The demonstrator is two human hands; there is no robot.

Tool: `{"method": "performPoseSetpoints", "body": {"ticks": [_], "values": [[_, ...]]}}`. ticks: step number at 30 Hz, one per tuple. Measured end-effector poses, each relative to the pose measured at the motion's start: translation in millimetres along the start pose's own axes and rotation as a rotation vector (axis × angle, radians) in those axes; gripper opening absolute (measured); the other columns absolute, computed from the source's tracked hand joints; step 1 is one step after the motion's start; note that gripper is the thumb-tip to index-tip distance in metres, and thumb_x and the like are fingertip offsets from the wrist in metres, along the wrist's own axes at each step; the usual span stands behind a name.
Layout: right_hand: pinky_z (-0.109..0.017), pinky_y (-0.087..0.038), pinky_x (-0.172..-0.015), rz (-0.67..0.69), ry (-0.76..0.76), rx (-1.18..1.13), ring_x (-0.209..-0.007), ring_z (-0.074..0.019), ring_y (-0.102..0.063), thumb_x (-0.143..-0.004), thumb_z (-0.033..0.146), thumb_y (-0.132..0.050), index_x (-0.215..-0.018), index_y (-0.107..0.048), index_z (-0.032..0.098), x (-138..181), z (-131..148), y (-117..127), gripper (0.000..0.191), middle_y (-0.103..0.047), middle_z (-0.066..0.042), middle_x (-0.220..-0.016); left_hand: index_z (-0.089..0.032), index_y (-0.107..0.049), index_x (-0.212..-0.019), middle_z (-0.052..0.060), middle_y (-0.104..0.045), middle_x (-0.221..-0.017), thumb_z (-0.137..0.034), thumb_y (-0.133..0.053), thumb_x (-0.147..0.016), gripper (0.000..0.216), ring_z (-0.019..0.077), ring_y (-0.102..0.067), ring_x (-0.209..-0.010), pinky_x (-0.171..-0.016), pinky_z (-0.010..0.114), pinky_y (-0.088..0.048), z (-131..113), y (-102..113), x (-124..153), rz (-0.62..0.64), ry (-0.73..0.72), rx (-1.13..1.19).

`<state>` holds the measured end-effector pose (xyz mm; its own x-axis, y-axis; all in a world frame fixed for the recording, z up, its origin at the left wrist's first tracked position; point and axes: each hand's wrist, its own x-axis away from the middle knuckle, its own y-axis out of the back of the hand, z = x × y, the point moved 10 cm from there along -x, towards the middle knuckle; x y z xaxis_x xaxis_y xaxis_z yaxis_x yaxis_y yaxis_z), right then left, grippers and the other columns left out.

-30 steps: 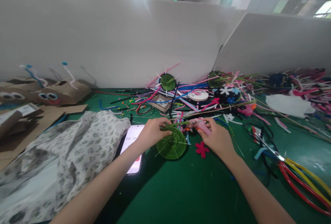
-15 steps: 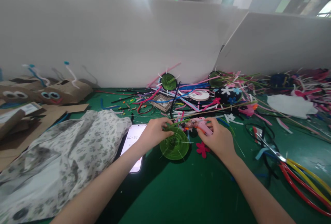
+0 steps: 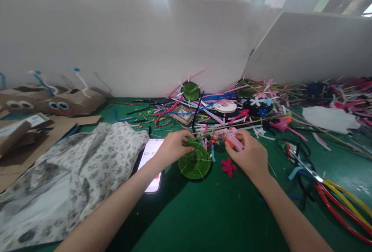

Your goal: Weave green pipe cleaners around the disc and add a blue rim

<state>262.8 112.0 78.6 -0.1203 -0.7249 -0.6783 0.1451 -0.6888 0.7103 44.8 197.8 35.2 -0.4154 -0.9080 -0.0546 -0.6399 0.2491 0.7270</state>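
Observation:
My left hand [image 3: 172, 148] pinches a green pipe cleaner [image 3: 197, 138] at the top edge of a green coiled disc [image 3: 194, 161] lying on the green table [image 3: 209, 213]. My right hand [image 3: 247, 153] is closed round a pink glue gun [image 3: 229, 137], whose nozzle points left toward the disc. A red felt flower [image 3: 228, 166] lies just below the right hand's thumb.
A phone [image 3: 151, 164] showing a timer lies left of the disc, beside a flowered cloth [image 3: 75, 174]. Cardboard faces [image 3: 58, 106] sit far left. A heap of coloured pipe cleaners [image 3: 226, 104] fills the back; scissors [image 3: 305, 166] and red and yellow tubes [image 3: 343, 201] lie right. White dividers [image 3: 130, 42] stand behind.
Both hands and the disc have stayed close together; the right hand with the glue gun has lifted slightly. The view has shifted a little.

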Motion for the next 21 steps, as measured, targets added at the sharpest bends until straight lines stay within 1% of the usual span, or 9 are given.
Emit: {"method": "performPoseSetpoints", "body": {"ticks": [4,7,10,13,15,17,18,20,21], "values": [[-0.026,-0.043,-0.058,-0.006,0.027,0.005,-0.071,-0.0192,-0.063,-0.075,0.044,-0.059,-0.099,-0.058,0.020,0,3,1,0.034,-0.067,-0.005,-0.079,-0.027,-0.067,-0.100,0.002,-0.068,-0.085,-0.035,-0.072,-0.066,0.035,0.0216,-0.065,-0.078,-0.068,0.031,-0.048,-3,0,1,0.005,-0.004,-0.006],[-0.026,-0.041,-0.058,0.007,0.019,0.005,-0.071,-0.0188,-0.063,-0.076,0.044,-0.058,-0.100,-0.058,0.020,0,2,-1,0.034,-0.066,-0.005,-0.079,-0.027,-0.066,-0.100,0.002,-0.067,-0.083,-0.035,-0.071,-0.067,0.034,0.0214,-0.065,-0.078,-0.067,0.030,-0.047,-3,2,2,-0.007,-0.013,-0.003],[-0.025,-0.038,-0.054,0.060,-0.015,0.027,-0.069,-0.0186,-0.061,-0.076,0.045,-0.057,-0.099,-0.058,0.021,0,-3,-8,0.033,-0.066,-0.004,-0.078,-0.026,-0.065,-0.099,0.001,-0.066,-0.080,-0.035,-0.071,-0.067,0.033,0.0194,-0.064,-0.072,-0.065,0.029,-0.047,1,7,0,-0.049,-0.004,0.023],[-0.025,-0.032,-0.050,0.139,-0.058,0.106,-0.066,-0.0192,-0.059,-0.075,0.044,-0.057,-0.096,-0.058,0.022,1,-11,-17,0.031,-0.065,-0.004,-0.074,-0.025,-0.064,-0.097,-0.002,-0.064,-0.070,-0.035,-0.070,-0.068,0.030,0.0162,-0.060,-0.064,-0.062,0.027,-0.045,3,13,-1,-0.092,-0.001,0.054],[-0.026,-0.032,-0.049,0.150,-0.072,0.170,-0.071,-0.0220,-0.059,-0.077,0.043,-0.056,-0.093,-0.059,0.021,0,-15,-17,0.027,-0.065,-0.006,-0.075,-0.025,-0.065,-0.097,-0.003,-0.062,-0.068,-0.035,-0.070,-0.069,0.030,0.0152,-0.058,-0.061,-0.060,0.026,-0.045,0,13,-1,-0.083,-0.021,0.067],[-0.029,-0.037,-0.055,0.095,-0.045,0.173,-0.082,-0.0253,-0.058,-0.082,0.040,-0.053,-0.092,-0.060,0.020,-3,-12,-9,0.024,-0.066,-0.008,-0.083,-0.026,-0.065,-0.098,-0.001,-0.063,-0.073,-0.035,-0.071,-0.069,0.032,0.0155,-0.059,-0.064,-0.061,0.026,-0.045,-5,10,0,-0.054,-0.042,0.076],[-0.031,-0.041,-0.061,0.061,-0.007,0.130,-0.088,-0.0261,-0.058,-0.084,0.038,-0.052,-0.093,-0.061,0.019,-5,-7,-4,0.023,-0.067,-0.009,-0.089,-0.026,-0.066,-0.099,0.000,-0.064,-0.077,-0.035,-0.071,-0.069,0.032,0.0160,-0.060,-0.067,-0.061,0.026,-0.046,-8,8,1,-0.034,-0.054,0.079],[-0.035,-0.045,-0.077,0.021,0.107,-0.037,-0.097,-0.0248,-0.057,-0.089,0.033,-0.049,-0.098,-0.063,0.019,-8,8,4,0.022,-0.067,-0.009,-0.099,-0.026,-0.067,-0.099,0.001,-0.065,-0.083,-0.035,-0.071,-0.069,0.031,0.0168,-0.061,-0.071,-0.063,0.026,-0.047,-14,2,3,0.005,-0.083,0.077],[-0.036,-0.044,-0.084,0.031,0.170,-0.133,-0.099,-0.0234,-0.057,-0.090,0.031,-0.048,-0.101,-0.063,0.020,-8,17,5,0.022,-0.067,-0.008,-0.103,-0.026,-0.067,-0.099,0.001,-0.065,-0.083,-0.034,-0.071,-0.070,0.030,0.0170,-0.062,-0.072,-0.064,0.026,-0.047,-17,0,5,0.025,-0.099,0.076]]}}
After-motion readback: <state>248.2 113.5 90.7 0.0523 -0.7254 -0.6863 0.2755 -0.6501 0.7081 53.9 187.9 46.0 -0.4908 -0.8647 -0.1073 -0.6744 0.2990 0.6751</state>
